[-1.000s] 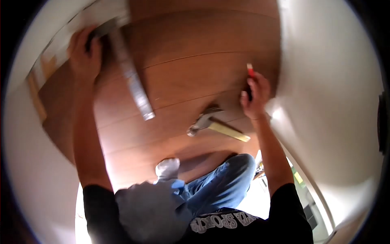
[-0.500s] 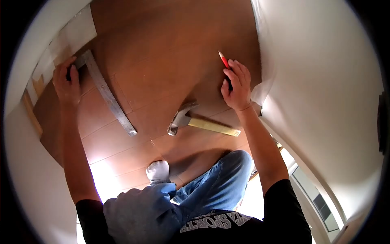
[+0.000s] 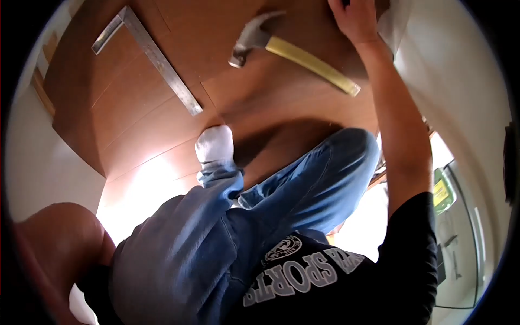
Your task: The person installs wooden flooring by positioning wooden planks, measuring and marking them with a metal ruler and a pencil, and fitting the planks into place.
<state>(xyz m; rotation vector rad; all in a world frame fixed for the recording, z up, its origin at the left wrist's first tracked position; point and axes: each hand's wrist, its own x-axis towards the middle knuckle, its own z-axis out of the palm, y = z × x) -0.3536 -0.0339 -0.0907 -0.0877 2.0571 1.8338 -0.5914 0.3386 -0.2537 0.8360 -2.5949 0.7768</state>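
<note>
Two tools, a metal square (image 3: 162,65) and a claw hammer (image 3: 311,66), lie apart on the brown wood-look floor (image 3: 135,119). The square is at upper left of the frame, its corner near the top edge, the short leg pointing down-left and the long blade running down-right to an end just above the white-socked foot (image 3: 215,145). The hammer is at upper centre, head to the left, yellow handle sloping down-right. Right hand (image 3: 356,20): cut off by the top edge, right of the hammer and clear of it; thumb and part of a finger are seen spread apart, but the full opening and any held item cannot be determined. Left hand: out of frame, grip not verifiable; the bent left arm (image 3: 59,230) occupies the lower left. Blue jeans (image 3: 303,200) cover the folded legs at lower centre.
</note>
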